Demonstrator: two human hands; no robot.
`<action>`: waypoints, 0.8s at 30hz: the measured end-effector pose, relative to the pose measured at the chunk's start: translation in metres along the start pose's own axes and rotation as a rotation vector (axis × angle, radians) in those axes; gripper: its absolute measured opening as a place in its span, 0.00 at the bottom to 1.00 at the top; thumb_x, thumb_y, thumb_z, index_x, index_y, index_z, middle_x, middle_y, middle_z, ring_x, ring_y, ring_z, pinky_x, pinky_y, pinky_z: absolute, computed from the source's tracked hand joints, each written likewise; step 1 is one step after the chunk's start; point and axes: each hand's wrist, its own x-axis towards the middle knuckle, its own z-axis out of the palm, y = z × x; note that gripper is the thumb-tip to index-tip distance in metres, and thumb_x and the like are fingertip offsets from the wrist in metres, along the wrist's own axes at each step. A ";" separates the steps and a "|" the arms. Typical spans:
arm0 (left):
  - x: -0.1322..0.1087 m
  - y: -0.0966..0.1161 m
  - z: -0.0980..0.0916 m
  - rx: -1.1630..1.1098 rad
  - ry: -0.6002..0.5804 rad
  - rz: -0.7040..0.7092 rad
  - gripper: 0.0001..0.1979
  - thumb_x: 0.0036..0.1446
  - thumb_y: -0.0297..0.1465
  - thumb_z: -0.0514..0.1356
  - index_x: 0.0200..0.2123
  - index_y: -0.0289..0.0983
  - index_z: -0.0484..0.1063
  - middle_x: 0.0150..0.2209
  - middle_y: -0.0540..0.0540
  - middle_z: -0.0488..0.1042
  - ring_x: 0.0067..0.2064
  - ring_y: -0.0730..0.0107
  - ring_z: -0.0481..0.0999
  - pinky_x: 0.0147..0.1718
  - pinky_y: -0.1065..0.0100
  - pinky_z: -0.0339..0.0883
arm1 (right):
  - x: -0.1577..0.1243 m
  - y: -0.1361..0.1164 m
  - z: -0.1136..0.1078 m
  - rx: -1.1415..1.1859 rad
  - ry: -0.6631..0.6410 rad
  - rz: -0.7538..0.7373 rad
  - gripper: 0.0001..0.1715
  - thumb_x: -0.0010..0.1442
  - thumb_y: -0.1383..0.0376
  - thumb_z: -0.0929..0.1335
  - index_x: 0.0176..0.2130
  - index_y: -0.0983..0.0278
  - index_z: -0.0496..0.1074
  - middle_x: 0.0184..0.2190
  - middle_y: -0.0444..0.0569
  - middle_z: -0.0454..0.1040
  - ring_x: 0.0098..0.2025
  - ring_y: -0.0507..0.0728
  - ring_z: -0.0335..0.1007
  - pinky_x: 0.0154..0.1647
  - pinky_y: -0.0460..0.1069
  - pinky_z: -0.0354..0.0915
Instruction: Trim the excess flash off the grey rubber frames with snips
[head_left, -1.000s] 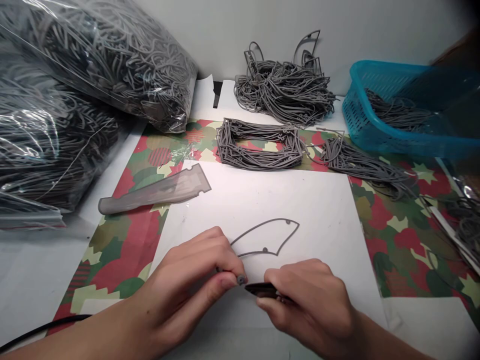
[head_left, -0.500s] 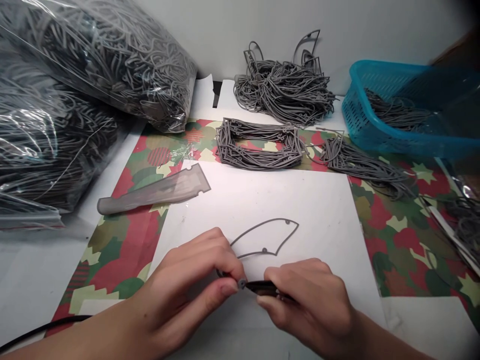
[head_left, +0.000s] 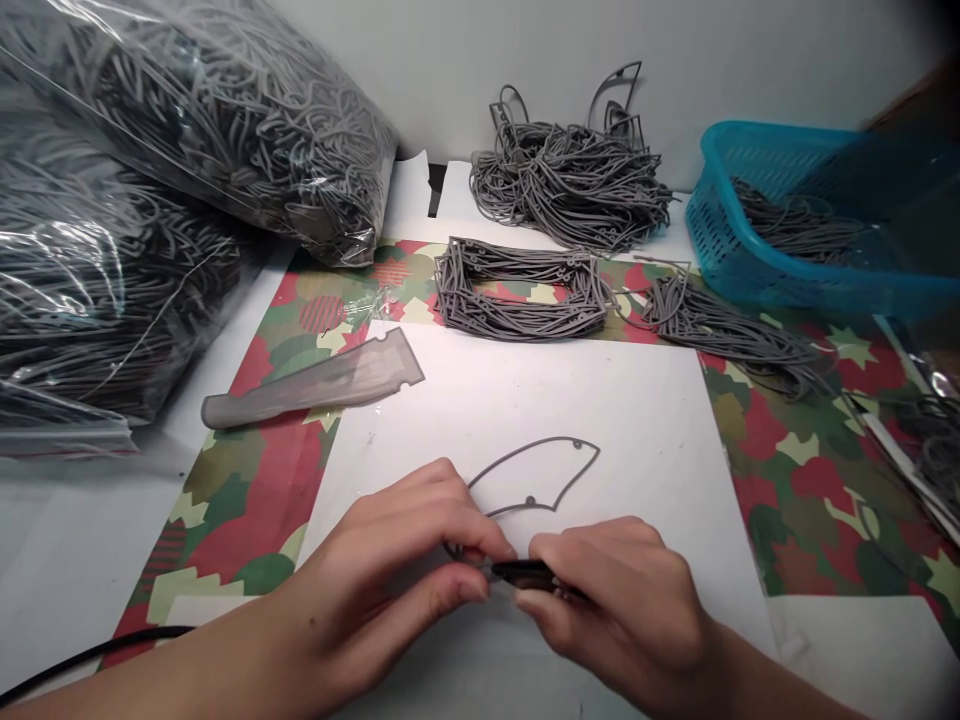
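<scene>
My left hand (head_left: 409, 560) is closed in a pinch on the near end of a thin grey rubber gasket (head_left: 555, 439). The gasket's far part lies as an open loop on the white sheet, with small round tabs on its outline; the pinched part is mostly hidden by my fingers. My right hand (head_left: 622, 590) grips a dark pointed tool (head_left: 526, 573), most of it covered by the hand. Its tip points left, right beside my left fingertips. Whether the tip touches the gasket I cannot tell.
Behind the white sheet (head_left: 637, 400) lie a rectangular stack of gaskets (head_left: 517, 322) and a larger heap (head_left: 570, 185). A blue basket (head_left: 720, 215) stands at the back right. Clear bags of grey strands (head_left: 300, 130) fill the left. A flat translucent grey piece (head_left: 322, 385) lies left of centre.
My left fingers have shifted slightly right and closed over the small round gasket tab that showed at the tool's tip. My right hand and the tool are nearly still.
</scene>
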 end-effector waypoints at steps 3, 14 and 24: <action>0.001 0.001 0.000 0.007 -0.008 -0.008 0.08 0.65 0.24 0.53 0.44 0.41 0.68 0.35 0.48 0.71 0.38 0.70 0.69 0.35 0.72 0.64 | -0.001 0.000 0.000 -0.005 0.005 -0.009 0.17 0.67 0.66 0.63 0.26 0.62 0.58 0.20 0.37 0.52 0.21 0.47 0.46 0.21 0.46 0.48; -0.004 -0.002 0.001 -0.070 0.010 -0.075 0.04 0.67 0.27 0.51 0.41 0.41 0.63 0.36 0.49 0.68 0.38 0.71 0.67 0.36 0.71 0.62 | 0.001 -0.001 -0.003 -0.025 0.028 0.003 0.16 0.68 0.64 0.62 0.28 0.63 0.63 0.19 0.38 0.54 0.20 0.47 0.48 0.20 0.44 0.50; -0.004 -0.006 0.003 -0.094 0.049 -0.022 0.03 0.66 0.27 0.53 0.39 0.40 0.65 0.34 0.47 0.69 0.37 0.69 0.67 0.34 0.68 0.61 | 0.000 0.000 -0.001 -0.018 -0.023 -0.002 0.18 0.68 0.65 0.62 0.25 0.62 0.58 0.20 0.38 0.52 0.21 0.47 0.46 0.20 0.46 0.47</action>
